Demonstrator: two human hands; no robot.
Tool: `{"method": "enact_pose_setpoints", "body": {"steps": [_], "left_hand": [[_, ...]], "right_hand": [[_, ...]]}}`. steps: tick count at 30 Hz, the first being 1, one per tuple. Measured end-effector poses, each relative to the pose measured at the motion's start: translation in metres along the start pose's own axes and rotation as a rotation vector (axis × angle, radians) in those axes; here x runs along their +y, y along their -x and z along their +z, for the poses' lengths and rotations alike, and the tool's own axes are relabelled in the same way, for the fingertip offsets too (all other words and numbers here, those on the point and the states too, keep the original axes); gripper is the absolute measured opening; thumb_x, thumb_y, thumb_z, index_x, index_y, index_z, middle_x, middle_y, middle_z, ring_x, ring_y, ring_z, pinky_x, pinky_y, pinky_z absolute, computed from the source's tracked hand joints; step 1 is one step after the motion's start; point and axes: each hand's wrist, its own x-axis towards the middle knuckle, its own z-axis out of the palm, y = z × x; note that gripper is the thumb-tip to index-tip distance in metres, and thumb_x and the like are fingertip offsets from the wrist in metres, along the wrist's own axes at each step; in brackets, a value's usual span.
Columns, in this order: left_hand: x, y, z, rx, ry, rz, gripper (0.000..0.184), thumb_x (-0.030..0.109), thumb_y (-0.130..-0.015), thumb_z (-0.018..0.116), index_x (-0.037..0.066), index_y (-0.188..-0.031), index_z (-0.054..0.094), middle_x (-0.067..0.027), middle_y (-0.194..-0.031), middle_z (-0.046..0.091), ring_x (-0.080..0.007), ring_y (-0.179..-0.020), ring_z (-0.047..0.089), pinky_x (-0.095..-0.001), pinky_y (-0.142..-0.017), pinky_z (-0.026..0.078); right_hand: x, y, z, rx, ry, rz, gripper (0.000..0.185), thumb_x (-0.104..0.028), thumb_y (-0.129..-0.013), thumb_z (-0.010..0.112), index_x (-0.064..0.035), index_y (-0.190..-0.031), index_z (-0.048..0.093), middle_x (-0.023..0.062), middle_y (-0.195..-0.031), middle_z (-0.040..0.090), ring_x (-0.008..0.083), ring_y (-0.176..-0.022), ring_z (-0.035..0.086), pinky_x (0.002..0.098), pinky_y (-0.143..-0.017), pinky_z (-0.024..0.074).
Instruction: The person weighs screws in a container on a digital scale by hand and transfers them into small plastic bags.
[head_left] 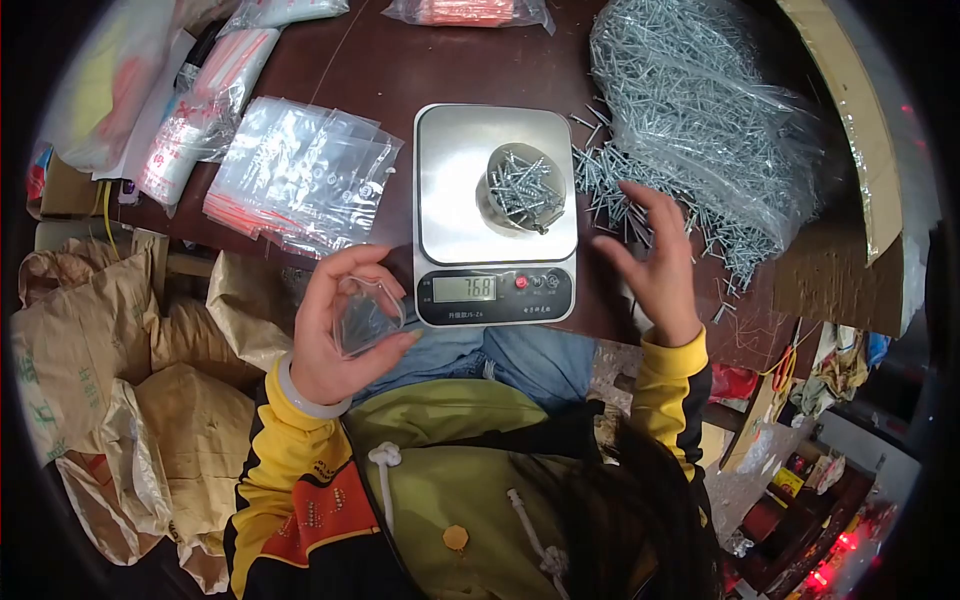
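Observation:
A digital scale (pixel 440 240) stands on the dark table, and its display reads about 768. On its steel plate sits a small round container of screws (pixel 523 188). My left hand (pixel 345 330) is curled around a small clear plastic bag (pixel 368 318), just left of the scale's display. To the right of the scale, my right hand (pixel 660 255) has its thumb and fingers apart with nothing between them. It is beside loose screws (pixel 615 180) that spill from a large clear bag of screws (pixel 710 120).
Flat zip bags with red edges (pixel 300 175) lie stacked left of the scale. Filled plastic packages (pixel 205 120) are at the back left, another (pixel 470 12) at the back. Brown sacks (pixel 190 430) stand at lower left. A cardboard flap (pixel 850 120) edges the right side.

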Motion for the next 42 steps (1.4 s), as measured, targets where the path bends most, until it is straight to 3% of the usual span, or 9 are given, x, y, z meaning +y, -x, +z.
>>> {"method": "enact_pose_setpoints", "body": {"steps": [7, 11, 16, 21, 23, 28, 34, 37, 42], "left_hand": [[0.004, 0.001, 0.004, 0.038, -0.002, -0.045, 0.072, 0.001, -0.070, 0.075, -0.002, -0.132, 0.040, -0.0084, -0.097, 0.057, -0.0138, -0.087, 0.054, -0.0276, -0.081, 0.043], [0.001, 0.002, -0.001, 0.006, -0.012, -0.005, 0.074, -0.005, -0.068, 0.075, 0.000, -0.133, 0.040, -0.0083, -0.100, 0.057, -0.0127, -0.087, 0.053, -0.0266, -0.080, 0.045], [0.001, 0.002, -0.001, 0.010, -0.006, -0.015, 0.073, -0.005, -0.069, 0.075, 0.000, -0.132, 0.040, -0.0080, -0.100, 0.057, -0.0124, -0.087, 0.053, -0.0262, -0.080, 0.044], [0.003, 0.001, 0.002, 0.036, 0.001, -0.054, 0.070, -0.002, -0.068, 0.070, -0.002, -0.132, 0.040, -0.0079, -0.097, 0.056, -0.0139, -0.086, 0.054, -0.0280, -0.082, 0.044], [0.004, 0.002, 0.002, 0.031, 0.005, -0.057, 0.070, -0.002, -0.068, 0.070, -0.001, -0.132, 0.040, -0.0079, -0.097, 0.056, -0.0138, -0.086, 0.054, -0.0279, -0.083, 0.043], [0.001, 0.004, 0.002, -0.003, 0.009, -0.025, 0.072, -0.004, -0.069, 0.075, 0.000, -0.132, 0.041, -0.0082, -0.102, 0.058, -0.0131, -0.087, 0.054, -0.0267, -0.080, 0.044], [0.002, 0.006, -0.002, 0.002, 0.002, -0.012, 0.072, -0.005, -0.068, 0.075, -0.001, -0.131, 0.041, -0.0086, -0.102, 0.058, -0.0131, -0.087, 0.054, -0.0272, -0.081, 0.045], [0.000, 0.004, 0.001, 0.000, 0.013, -0.022, 0.072, -0.005, -0.068, 0.075, -0.001, -0.131, 0.041, -0.0085, -0.102, 0.058, -0.0130, -0.087, 0.054, -0.0270, -0.080, 0.045], [0.001, 0.004, 0.007, -0.024, 0.026, -0.024, 0.071, -0.004, -0.069, 0.075, 0.000, -0.131, 0.042, -0.0084, -0.101, 0.058, -0.0131, -0.087, 0.054, -0.0270, -0.080, 0.045]], "right_hand": [[-0.034, -0.031, 0.027, -0.051, -0.067, -0.170, 0.102, -0.042, -0.060, 0.086, -0.0077, -0.143, 0.036, 0.0152, -0.141, 0.045, 0.0345, -0.136, 0.036, 0.0515, -0.106, 0.0232], [-0.034, -0.035, 0.049, -0.066, -0.114, -0.166, 0.084, -0.038, -0.064, 0.084, -0.0066, -0.132, 0.047, 0.0132, -0.130, 0.055, 0.0326, -0.128, 0.047, 0.0535, -0.107, 0.0205], [-0.040, -0.021, 0.033, 0.081, -0.428, 0.067, 0.059, -0.017, -0.069, 0.084, -0.0034, -0.119, 0.055, 0.0119, -0.111, 0.063, 0.0235, -0.099, 0.063, 0.0313, -0.084, 0.0499], [0.001, 0.008, -0.010, 0.101, -0.469, 0.255, 0.060, -0.010, -0.070, 0.083, 0.0004, -0.121, 0.054, 0.0102, -0.109, 0.063, 0.0175, -0.096, 0.063, 0.0300, -0.085, 0.0505], [0.027, 0.018, -0.035, 0.098, -0.267, 0.365, 0.061, -0.007, -0.068, 0.081, -0.0025, -0.123, 0.055, 0.0126, -0.108, 0.062, 0.0208, -0.097, 0.062, 0.0312, -0.086, 0.0494], [0.056, 0.015, -0.073, 0.106, 0.534, 0.222, 0.059, 0.002, -0.063, 0.068, -0.0068, -0.120, 0.057, 0.0154, -0.107, 0.055, 0.0362, -0.102, 0.054, 0.0382, -0.088, 0.0469], [0.052, 0.012, -0.084, 0.058, 0.916, 0.243, 0.060, 0.003, -0.064, 0.066, -0.0076, -0.121, 0.055, 0.0155, -0.114, 0.052, 0.0377, -0.104, 0.054, 0.0396, -0.088, 0.0470], [0.012, 0.012, -0.083, 0.161, 0.515, 0.160, 0.060, 0.001, -0.065, 0.069, -0.0073, -0.122, 0.054, 0.0156, -0.113, 0.053, 0.0370, -0.105, 0.055, 0.0395, -0.089, 0.0471], [-0.030, -0.006, -0.024, 0.069, -0.204, 0.099, 0.064, -0.022, -0.070, 0.083, -0.0022, -0.123, 0.052, 0.0137, -0.117, 0.059, 0.0272, -0.109, 0.057, 0.0366, -0.095, 0.0438]]}}
